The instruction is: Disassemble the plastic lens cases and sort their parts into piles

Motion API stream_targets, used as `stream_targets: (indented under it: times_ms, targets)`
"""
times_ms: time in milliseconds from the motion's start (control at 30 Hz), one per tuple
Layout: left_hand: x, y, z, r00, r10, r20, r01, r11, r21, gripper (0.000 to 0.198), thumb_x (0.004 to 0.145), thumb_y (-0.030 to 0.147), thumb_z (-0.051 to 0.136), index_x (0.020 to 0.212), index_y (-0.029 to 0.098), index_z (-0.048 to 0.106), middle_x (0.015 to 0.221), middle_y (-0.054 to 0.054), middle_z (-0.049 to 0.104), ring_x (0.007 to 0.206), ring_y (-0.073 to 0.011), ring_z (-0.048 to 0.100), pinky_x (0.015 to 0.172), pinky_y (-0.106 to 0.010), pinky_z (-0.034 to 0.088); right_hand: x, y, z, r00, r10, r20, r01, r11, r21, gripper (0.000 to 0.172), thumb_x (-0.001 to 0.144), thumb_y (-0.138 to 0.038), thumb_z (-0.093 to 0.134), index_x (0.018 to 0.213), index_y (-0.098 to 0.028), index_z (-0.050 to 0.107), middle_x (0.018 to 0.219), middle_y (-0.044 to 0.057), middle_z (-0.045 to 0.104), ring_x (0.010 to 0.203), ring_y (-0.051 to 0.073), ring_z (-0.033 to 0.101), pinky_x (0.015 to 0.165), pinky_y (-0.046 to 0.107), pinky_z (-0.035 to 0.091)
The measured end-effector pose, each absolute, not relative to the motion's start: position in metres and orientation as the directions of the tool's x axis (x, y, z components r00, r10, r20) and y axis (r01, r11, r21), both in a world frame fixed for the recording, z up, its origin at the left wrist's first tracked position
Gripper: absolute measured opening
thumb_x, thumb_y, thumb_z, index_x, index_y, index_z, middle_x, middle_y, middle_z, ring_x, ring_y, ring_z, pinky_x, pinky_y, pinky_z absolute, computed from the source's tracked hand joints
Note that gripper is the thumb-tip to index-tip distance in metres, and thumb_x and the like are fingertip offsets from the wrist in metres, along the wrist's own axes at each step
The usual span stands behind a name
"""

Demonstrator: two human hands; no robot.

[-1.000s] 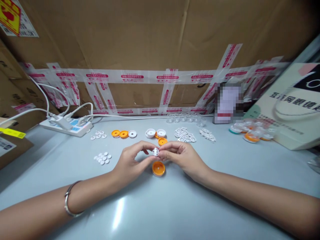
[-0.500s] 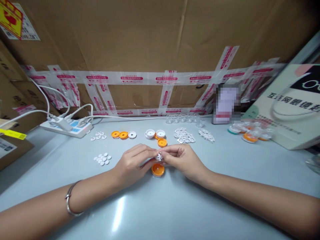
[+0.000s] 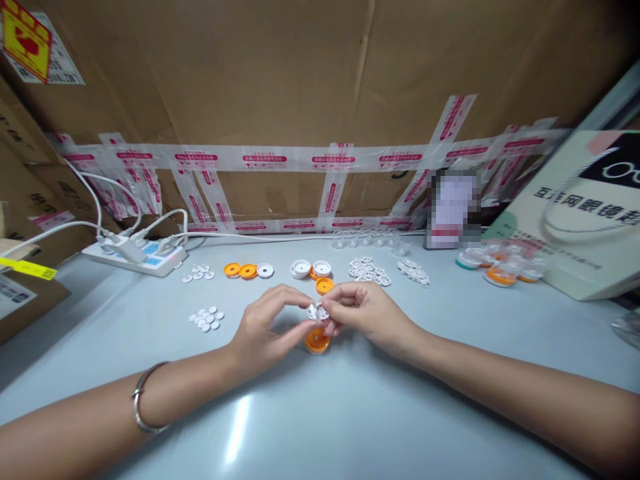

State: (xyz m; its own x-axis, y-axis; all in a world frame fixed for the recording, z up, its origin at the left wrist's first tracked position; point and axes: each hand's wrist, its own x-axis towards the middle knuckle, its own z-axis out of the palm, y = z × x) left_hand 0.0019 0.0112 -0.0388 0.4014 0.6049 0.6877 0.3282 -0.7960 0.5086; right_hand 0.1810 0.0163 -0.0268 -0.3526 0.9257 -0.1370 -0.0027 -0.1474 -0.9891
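My left hand and my right hand meet over the middle of the grey table. Both pinch a small white openwork plastic piece between their fingertips. Directly below it lies an orange round disc flat on the table, partly hidden by my fingers. A metal bangle sits on my left wrist.
Behind my hands lie orange and white discs, white caps, a heap of white openwork pieces, small white buttons, clear cups. A power strip sits at left, a paper bag at right, cardboard walls behind.
The white piece was lowered toward the orange disc, then lifted slightly; it now looks tilted or partly parted between my fingertips. My hands stayed in nearly the same place.
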Motion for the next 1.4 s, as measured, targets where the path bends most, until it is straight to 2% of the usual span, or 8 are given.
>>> stream_targets:
  times_ms: [100, 400, 533, 700, 833, 1033, 1167, 1400]
  targets:
    - [0.003, 0.011, -0.039, 0.339, 0.666, 0.664, 0.335, -0.745, 0.577, 0.011, 0.076, 0.015, 0.063, 0.086, 0.016, 0.057, 0.078, -0.004, 0.065, 0.073, -0.0136, 0.061, 0.068, -0.027, 0.050, 0.183, 0.016, -0.022, -0.337, 0.940, -0.053, 0.053, -0.037, -0.998, 0.011, 0.066, -0.024, 0.067, 0.066, -0.015, 0.062, 0.058, -0.002, 0.065, 0.054, 0.008, 0.062, 0.056, 0.019, 0.050]
    - [0.001, 0.014, -0.044, 0.377, 0.470, 0.798, 0.274, -0.880, 0.388, 0.020, 0.073, 0.009, 0.065, 0.090, 0.014, 0.056, 0.079, -0.005, 0.064, 0.075, -0.0129, 0.061, 0.067, -0.025, 0.051, 0.181, 0.016, -0.021, -0.378, 0.912, -0.158, 0.086, -0.136, -0.987, 0.016, 0.067, -0.029, 0.063, 0.063, -0.015, 0.055, 0.053, -0.003, 0.062, 0.048, 0.008, 0.059, 0.052, 0.020, 0.048]
    - [-0.002, 0.016, -0.044, 0.363, 0.427, 0.828, 0.274, -0.898, 0.343, 0.024, 0.072, 0.006, 0.066, 0.092, 0.014, 0.056, 0.081, -0.005, 0.063, 0.078, -0.0138, 0.060, 0.069, -0.027, 0.051, 0.201, 0.037, -0.019, -0.290, 0.956, -0.037, 0.259, 0.041, -0.965, 0.017, 0.069, -0.033, 0.061, 0.067, -0.015, 0.059, 0.059, 0.000, 0.064, 0.054, 0.010, 0.060, 0.056, 0.022, 0.047]
    - [-0.003, 0.018, -0.044, 0.405, 0.462, 0.789, 0.273, -0.885, 0.378, 0.023, 0.077, 0.009, 0.061, 0.098, 0.016, 0.055, 0.088, -0.007, 0.064, 0.083, -0.0143, 0.061, 0.073, -0.029, 0.052, 0.260, 0.084, -0.005, -0.122, 0.977, 0.173, 0.686, 0.209, -0.697, 0.020, 0.066, -0.036, 0.062, 0.069, -0.017, 0.068, 0.069, 0.004, 0.069, 0.068, 0.017, 0.063, 0.061, 0.026, 0.045]
    - [-0.003, 0.018, -0.045, 0.431, 0.489, 0.758, 0.270, -0.872, 0.409, 0.023, 0.078, 0.010, 0.061, 0.099, 0.016, 0.055, 0.089, -0.006, 0.064, 0.083, -0.0136, 0.060, 0.075, -0.028, 0.051, 0.294, 0.108, -0.006, -0.098, 0.993, 0.072, 0.835, 0.122, -0.536, 0.014, 0.062, -0.032, 0.064, 0.064, -0.019, 0.069, 0.065, 0.002, 0.070, 0.068, 0.019, 0.064, 0.060, 0.026, 0.045]
    - [-0.003, 0.017, -0.045, 0.467, 0.503, 0.727, 0.257, -0.864, 0.432, 0.023, 0.079, 0.010, 0.058, 0.101, 0.016, 0.056, 0.091, -0.007, 0.064, 0.086, -0.0134, 0.060, 0.076, -0.028, 0.051, 0.299, 0.118, -0.025, -0.136, 0.989, -0.049, 0.836, 0.088, -0.541, 0.012, 0.061, -0.027, 0.063, 0.067, -0.018, 0.068, 0.065, 0.002, 0.070, 0.066, 0.018, 0.064, 0.058, 0.024, 0.046]
    - [-0.002, 0.016, -0.043, 0.452, 0.562, 0.693, 0.278, -0.827, 0.489, 0.025, 0.079, 0.010, 0.058, 0.102, 0.017, 0.058, 0.091, -0.006, 0.066, 0.081, -0.0131, 0.060, 0.073, -0.026, 0.052, 0.297, 0.117, -0.022, -0.111, 0.994, -0.017, 0.840, 0.085, -0.536, 0.013, 0.062, -0.028, 0.064, 0.067, -0.017, 0.068, 0.066, 0.003, 0.069, 0.068, 0.019, 0.064, 0.059, 0.026, 0.045]
    - [0.001, 0.015, -0.041, 0.408, 0.705, 0.580, 0.270, -0.700, 0.661, 0.023, 0.082, 0.011, 0.054, 0.102, 0.017, 0.065, 0.086, -0.005, 0.070, 0.075, -0.0116, 0.065, 0.070, -0.020, 0.053, 0.241, 0.069, -0.012, -0.269, 0.963, 0.028, 0.523, 0.171, -0.835, 0.027, 0.066, -0.039, 0.064, 0.075, -0.015, 0.067, 0.074, 0.005, 0.069, 0.069, 0.016, 0.062, 0.063, 0.027, 0.047]
